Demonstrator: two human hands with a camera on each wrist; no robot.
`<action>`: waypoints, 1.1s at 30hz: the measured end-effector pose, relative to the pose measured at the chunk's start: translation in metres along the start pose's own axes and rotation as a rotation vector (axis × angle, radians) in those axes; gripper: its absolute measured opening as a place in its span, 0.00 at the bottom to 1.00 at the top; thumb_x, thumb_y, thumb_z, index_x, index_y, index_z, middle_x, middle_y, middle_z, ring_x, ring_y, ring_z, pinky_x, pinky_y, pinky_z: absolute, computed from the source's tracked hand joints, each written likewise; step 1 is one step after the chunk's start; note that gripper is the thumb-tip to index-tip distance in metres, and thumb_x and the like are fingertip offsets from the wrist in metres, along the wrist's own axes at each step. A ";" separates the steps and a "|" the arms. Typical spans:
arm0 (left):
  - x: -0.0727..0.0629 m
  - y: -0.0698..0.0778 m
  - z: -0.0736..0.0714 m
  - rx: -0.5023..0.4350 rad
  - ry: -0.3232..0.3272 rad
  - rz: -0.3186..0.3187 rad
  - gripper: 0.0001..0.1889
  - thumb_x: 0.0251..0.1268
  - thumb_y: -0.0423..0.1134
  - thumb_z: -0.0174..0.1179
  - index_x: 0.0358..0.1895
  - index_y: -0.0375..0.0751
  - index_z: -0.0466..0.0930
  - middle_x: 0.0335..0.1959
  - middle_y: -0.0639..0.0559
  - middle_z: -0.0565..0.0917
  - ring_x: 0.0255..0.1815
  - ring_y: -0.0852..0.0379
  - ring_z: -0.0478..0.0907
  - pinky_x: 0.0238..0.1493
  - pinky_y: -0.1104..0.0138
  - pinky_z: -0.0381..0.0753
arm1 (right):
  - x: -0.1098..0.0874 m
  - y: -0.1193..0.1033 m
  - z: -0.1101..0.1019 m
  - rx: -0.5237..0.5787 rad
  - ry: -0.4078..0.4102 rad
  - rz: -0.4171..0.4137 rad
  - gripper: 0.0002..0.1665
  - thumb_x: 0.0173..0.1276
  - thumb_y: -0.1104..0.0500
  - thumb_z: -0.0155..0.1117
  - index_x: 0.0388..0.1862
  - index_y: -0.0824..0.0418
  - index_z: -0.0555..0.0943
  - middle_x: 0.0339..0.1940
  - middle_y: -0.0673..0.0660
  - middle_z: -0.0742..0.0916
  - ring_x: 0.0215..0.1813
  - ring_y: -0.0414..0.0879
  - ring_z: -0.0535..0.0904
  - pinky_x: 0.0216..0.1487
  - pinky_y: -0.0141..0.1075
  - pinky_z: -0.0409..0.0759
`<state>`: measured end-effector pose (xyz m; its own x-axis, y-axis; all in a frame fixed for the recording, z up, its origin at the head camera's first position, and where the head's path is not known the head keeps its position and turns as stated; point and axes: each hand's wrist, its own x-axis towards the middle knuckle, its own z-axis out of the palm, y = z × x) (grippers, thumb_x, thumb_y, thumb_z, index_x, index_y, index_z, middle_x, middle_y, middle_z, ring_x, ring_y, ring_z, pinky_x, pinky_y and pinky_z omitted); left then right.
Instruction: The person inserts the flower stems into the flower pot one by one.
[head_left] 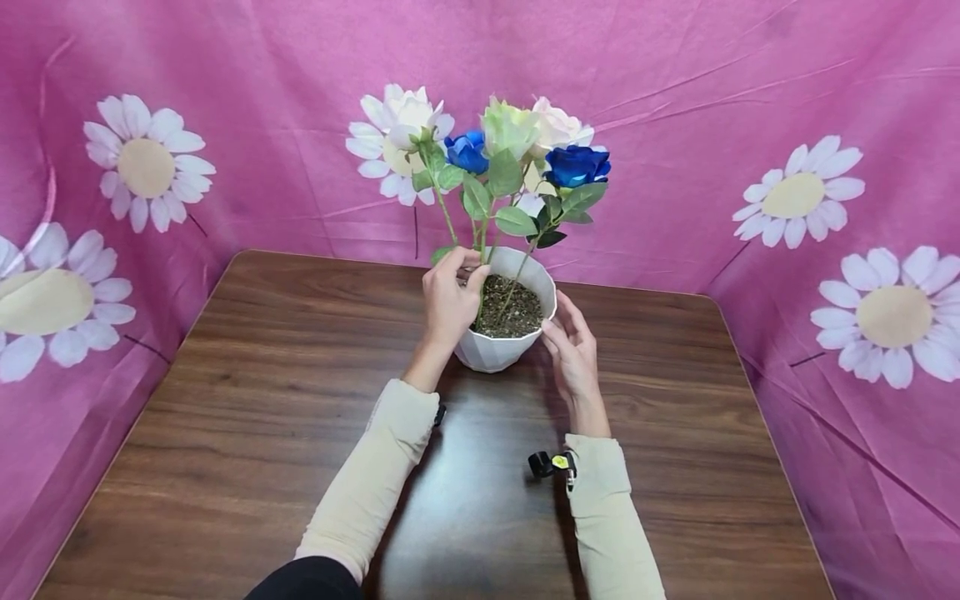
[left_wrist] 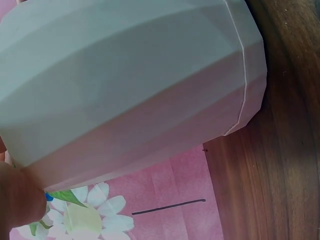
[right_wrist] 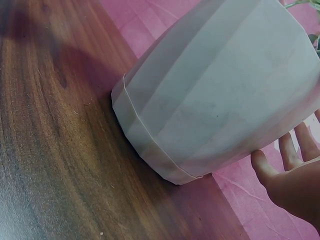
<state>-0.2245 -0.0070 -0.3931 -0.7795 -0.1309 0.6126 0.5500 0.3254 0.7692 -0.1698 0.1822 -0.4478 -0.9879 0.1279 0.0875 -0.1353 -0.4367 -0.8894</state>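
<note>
A faceted white flower pot [head_left: 491,354] stands on the table, filled with dark, grainy soil [head_left: 510,308]. Artificial roses rise from it on leafy stems: a white one [head_left: 411,115], a pale green one [head_left: 510,129], a pale pink one [head_left: 558,127], and two blue ones [head_left: 577,167]. At the pot's left rim my left hand [head_left: 448,304] pinches a green flower stem between thumb and fingers, just above the soil. My right hand [head_left: 576,354] rests against the pot's right side, its thumb at the rim and its fingers extended along the outer wall [right_wrist: 215,100].
The brown wooden table [head_left: 300,375] spreads around the pot. Behind it and at both sides hangs a pink cloth [head_left: 660,67] printed with large white daisies. A small black device [head_left: 542,464] is strapped at the right sleeve cuff.
</note>
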 end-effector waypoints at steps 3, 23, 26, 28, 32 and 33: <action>0.000 0.001 0.000 0.000 -0.006 0.004 0.07 0.60 0.26 0.69 0.39 0.27 0.83 0.35 0.40 0.88 0.32 0.45 0.84 0.39 0.60 0.86 | 0.000 0.000 0.000 -0.002 -0.003 -0.011 0.35 0.71 0.77 0.51 0.77 0.70 0.61 0.74 0.66 0.71 0.72 0.58 0.68 0.75 0.56 0.62; 0.009 0.012 -0.016 0.164 -0.121 -0.044 0.15 0.64 0.29 0.68 0.54 0.34 0.86 0.48 0.43 0.88 0.39 0.48 0.88 0.44 0.59 0.87 | -0.001 0.000 0.002 0.001 0.002 -0.038 0.35 0.71 0.77 0.51 0.77 0.70 0.62 0.73 0.66 0.71 0.71 0.57 0.68 0.74 0.51 0.67; 0.007 0.014 -0.020 0.198 -0.109 -0.020 0.18 0.64 0.29 0.67 0.58 0.37 0.84 0.54 0.41 0.86 0.44 0.46 0.88 0.48 0.57 0.86 | -0.001 -0.001 0.002 -0.014 0.017 -0.050 0.35 0.70 0.78 0.51 0.76 0.70 0.62 0.72 0.65 0.72 0.71 0.56 0.70 0.73 0.49 0.69; 0.006 0.015 -0.023 0.219 -0.104 -0.001 0.19 0.64 0.30 0.67 0.59 0.38 0.84 0.55 0.41 0.85 0.45 0.46 0.87 0.49 0.55 0.85 | -0.001 -0.002 0.003 -0.040 0.035 -0.069 0.36 0.69 0.79 0.53 0.76 0.71 0.63 0.71 0.65 0.73 0.70 0.55 0.71 0.72 0.45 0.71; 0.004 0.016 -0.031 0.259 -0.117 0.046 0.18 0.64 0.31 0.68 0.57 0.39 0.86 0.53 0.43 0.87 0.39 0.48 0.87 0.46 0.53 0.85 | -0.001 -0.010 0.003 -0.133 0.070 -0.116 0.35 0.66 0.80 0.58 0.73 0.73 0.66 0.68 0.64 0.76 0.70 0.56 0.72 0.72 0.41 0.71; 0.003 0.016 -0.033 0.268 -0.123 0.055 0.17 0.64 0.31 0.68 0.56 0.39 0.86 0.52 0.44 0.87 0.37 0.49 0.87 0.44 0.53 0.85 | -0.001 -0.013 0.002 -0.166 0.075 -0.130 0.34 0.66 0.79 0.59 0.72 0.73 0.67 0.67 0.65 0.77 0.70 0.57 0.72 0.72 0.41 0.70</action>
<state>-0.2079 -0.0335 -0.3728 -0.7905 0.0031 0.6124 0.5060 0.5667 0.6503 -0.1671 0.1855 -0.4354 -0.9537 0.2422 0.1784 -0.2410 -0.2603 -0.9350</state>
